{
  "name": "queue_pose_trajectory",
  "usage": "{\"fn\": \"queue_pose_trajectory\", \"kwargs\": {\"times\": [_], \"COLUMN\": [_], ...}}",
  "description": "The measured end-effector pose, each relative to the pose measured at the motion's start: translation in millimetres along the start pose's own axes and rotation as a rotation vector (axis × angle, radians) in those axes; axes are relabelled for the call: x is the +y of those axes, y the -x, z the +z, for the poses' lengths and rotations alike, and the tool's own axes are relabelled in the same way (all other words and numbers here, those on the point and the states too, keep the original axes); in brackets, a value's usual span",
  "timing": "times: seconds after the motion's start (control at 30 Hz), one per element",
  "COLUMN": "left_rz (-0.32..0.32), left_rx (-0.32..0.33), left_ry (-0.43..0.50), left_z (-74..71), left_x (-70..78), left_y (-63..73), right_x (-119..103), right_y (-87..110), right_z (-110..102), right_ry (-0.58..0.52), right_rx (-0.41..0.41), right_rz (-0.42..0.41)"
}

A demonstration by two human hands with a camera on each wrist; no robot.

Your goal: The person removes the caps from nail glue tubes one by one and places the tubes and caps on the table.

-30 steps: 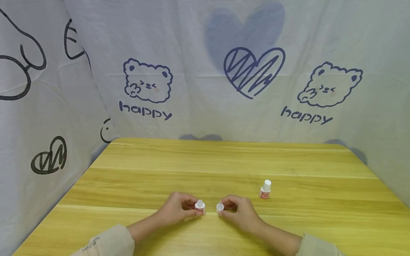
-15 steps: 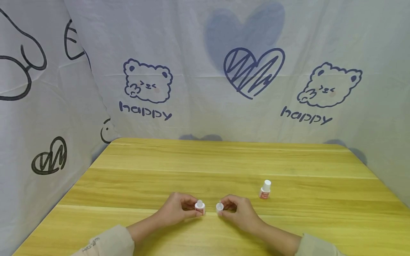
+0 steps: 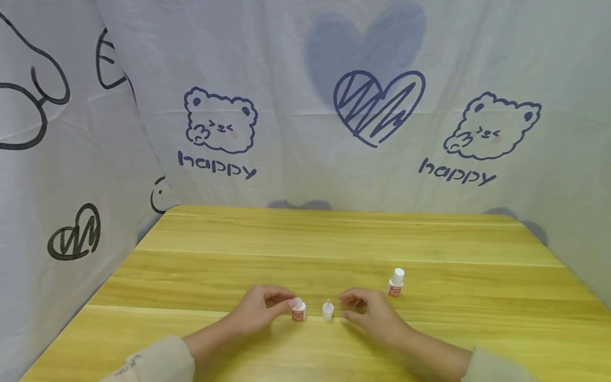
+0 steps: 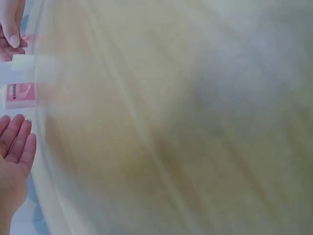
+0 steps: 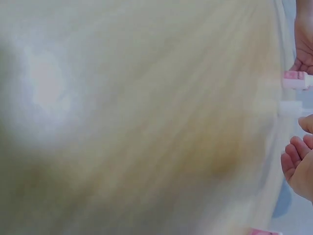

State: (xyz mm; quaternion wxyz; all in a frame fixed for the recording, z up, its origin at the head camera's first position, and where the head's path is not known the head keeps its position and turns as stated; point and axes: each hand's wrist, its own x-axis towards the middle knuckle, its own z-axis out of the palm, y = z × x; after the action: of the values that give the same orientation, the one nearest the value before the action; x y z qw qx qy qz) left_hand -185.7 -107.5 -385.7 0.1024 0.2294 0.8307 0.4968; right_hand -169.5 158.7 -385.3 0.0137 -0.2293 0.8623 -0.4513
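On the left, the left hand [image 3: 258, 309] is released, its fingers loosely extended; the thumb tip is right at the translucent nozzle [image 3: 298, 303] of an uncapped bottle [image 3: 298, 314] upright on the tabletop [image 3: 286, 241], though whether it touches I cannot tell. Handling there should be light and level, since a sideways nudge could tip so small a bottle. Next comes the white cap [image 3: 327, 312], standing apart from it, a thin stem poking up; that stem is best left unbrushed. The right hand [image 3: 374, 317], relaxed and holding nothing, is just beside the cap. Farther right and back stands a capped bottle [image 3: 395, 287], best given elbow room.
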Motion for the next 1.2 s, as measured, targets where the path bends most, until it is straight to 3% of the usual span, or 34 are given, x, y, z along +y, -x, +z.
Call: {"fn": "queue_pose_trajectory", "kwargs": {"times": [0.17, 0.33, 0.43, 0.57, 0.73, 0.97, 1.2], "left_rz": [0.064, 0.111, 0.114, 0.134, 0.199, 0.233, 0.266], "left_rx": [0.059, 0.127, 0.156, 0.160, 0.136, 0.095, 0.101], "left_ry": [-0.066, -0.124, -0.150, -0.183, -0.205, -0.172, -0.166], "left_z": [-6.8, -12.7, -15.5, -15.9, -8.6, 8.0, 23.9], "left_x": [5.7, 13.9, 18.7, 26.1, 39.4, 58.6, 69.0], "left_y": [-6.2, -15.7, -20.0, -25.5, -38.1, -52.9, -65.0], "right_x": [-7.0, -13.5, -17.9, -22.1, -22.2, -12.5, -4.1], "right_y": [0.1, -1.8, -3.9, -6.4, -6.8, -8.2, -5.4], "right_z": [-14.9, -28.1, -37.0, -50.4, -64.1, -77.2, -86.2], "right_ry": [0.087, 0.182, 0.220, 0.241, 0.217, 0.316, 0.348], "right_rx": [0.049, 0.164, 0.227, 0.279, 0.329, 0.440, 0.441], "right_rz": [-0.070, -0.158, -0.182, -0.150, -0.118, -0.207, -0.185]}}
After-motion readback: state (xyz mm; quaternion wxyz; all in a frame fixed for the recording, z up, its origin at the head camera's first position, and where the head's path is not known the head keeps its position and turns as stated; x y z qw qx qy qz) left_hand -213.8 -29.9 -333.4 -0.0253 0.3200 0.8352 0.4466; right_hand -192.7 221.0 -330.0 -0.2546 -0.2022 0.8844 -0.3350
